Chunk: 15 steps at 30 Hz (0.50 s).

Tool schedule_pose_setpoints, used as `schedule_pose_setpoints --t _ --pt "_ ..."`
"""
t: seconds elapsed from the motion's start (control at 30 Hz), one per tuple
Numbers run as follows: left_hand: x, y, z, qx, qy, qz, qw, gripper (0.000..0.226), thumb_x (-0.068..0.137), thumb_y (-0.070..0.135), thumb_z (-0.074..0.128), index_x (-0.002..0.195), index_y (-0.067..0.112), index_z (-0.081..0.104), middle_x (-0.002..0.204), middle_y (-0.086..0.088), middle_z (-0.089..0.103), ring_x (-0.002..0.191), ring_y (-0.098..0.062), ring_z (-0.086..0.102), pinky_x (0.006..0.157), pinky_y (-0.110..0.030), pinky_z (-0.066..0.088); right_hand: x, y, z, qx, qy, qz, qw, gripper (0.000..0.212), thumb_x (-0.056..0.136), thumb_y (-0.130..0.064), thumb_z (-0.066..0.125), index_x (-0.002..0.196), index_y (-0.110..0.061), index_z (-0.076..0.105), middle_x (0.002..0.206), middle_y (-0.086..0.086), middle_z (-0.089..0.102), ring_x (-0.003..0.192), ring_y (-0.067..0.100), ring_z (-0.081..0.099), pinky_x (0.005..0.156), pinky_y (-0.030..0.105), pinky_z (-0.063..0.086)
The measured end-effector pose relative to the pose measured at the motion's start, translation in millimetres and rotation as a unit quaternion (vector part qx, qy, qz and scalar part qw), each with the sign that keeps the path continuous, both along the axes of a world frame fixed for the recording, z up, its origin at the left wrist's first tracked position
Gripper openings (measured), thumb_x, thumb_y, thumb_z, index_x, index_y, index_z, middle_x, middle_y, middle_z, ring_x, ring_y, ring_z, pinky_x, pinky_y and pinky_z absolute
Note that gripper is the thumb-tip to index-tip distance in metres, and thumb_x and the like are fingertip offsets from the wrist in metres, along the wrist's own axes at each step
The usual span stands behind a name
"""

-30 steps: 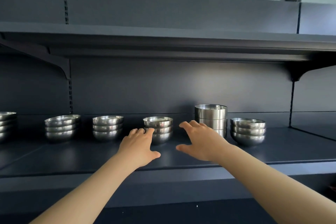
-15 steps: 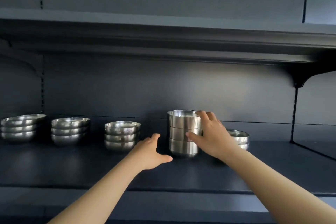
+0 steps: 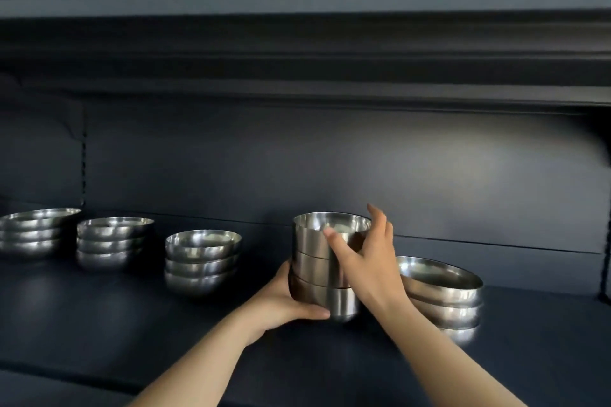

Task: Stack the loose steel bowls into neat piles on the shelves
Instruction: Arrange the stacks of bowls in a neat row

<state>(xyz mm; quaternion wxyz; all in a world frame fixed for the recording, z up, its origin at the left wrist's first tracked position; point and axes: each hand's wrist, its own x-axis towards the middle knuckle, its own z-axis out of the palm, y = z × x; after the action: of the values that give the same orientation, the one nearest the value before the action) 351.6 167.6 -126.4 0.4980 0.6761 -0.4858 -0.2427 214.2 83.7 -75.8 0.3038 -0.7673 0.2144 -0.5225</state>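
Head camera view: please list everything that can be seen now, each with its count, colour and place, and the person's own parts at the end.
Tall bowl pile: one, three straight-sided bowls, steel, centre of shelf, held by both hands.
Low bowl piles: four, steel; far left, left, left of centre, right of the tall pile.
Shelf: one, dark blue, under all piles.
Upper shelf: one, dark, overhead.
Left hand: one, grips the tall pile's bottom bowl.
Right hand: one, fingers around the top bowl.
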Motion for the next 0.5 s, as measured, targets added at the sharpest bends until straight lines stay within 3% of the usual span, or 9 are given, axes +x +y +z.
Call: schedule_pose_setpoints --t 0.17,0.3,0.5 --pt "-3 -1 -5 -0.018 0.005 0.004 1.000 0.118 0.049 0.032 0.090 0.144 0.041 0.019 0.132 0.024 0.048 0.124 0.000 0.043 0.109 -0.029 0.034 7 -5 -10 0.010 -0.018 0.014 1.000 0.090 0.074 -0.055 0.067 0.144 -0.025 0.019 0.146 -0.006 0.023 0.133 0.014 0.030 0.106 0.029 0.030" --pt "-2 -2 -7 -0.026 0.007 0.016 0.999 0.120 0.046 0.033 0.090 0.143 0.040 0.020 0.131 0.022 0.050 0.123 -0.001 0.045 0.110 -0.032 0.035 11 -8 -18 0.026 -0.020 0.042 0.999 0.100 0.068 -0.060 0.070 0.145 -0.029 0.014 0.147 -0.011 0.021 0.136 0.009 0.025 0.105 0.024 0.024" --pt "-1 -3 -9 -0.024 0.007 0.027 0.999 0.120 0.046 0.034 0.090 0.143 0.040 0.020 0.130 0.022 0.050 0.123 -0.002 0.045 0.109 -0.032 0.036 12 -11 -24 0.021 -0.016 0.047 0.999 0.104 0.064 -0.066 0.068 0.145 -0.035 0.010 0.149 -0.013 0.019 0.139 0.009 0.020 0.111 0.031 0.025"
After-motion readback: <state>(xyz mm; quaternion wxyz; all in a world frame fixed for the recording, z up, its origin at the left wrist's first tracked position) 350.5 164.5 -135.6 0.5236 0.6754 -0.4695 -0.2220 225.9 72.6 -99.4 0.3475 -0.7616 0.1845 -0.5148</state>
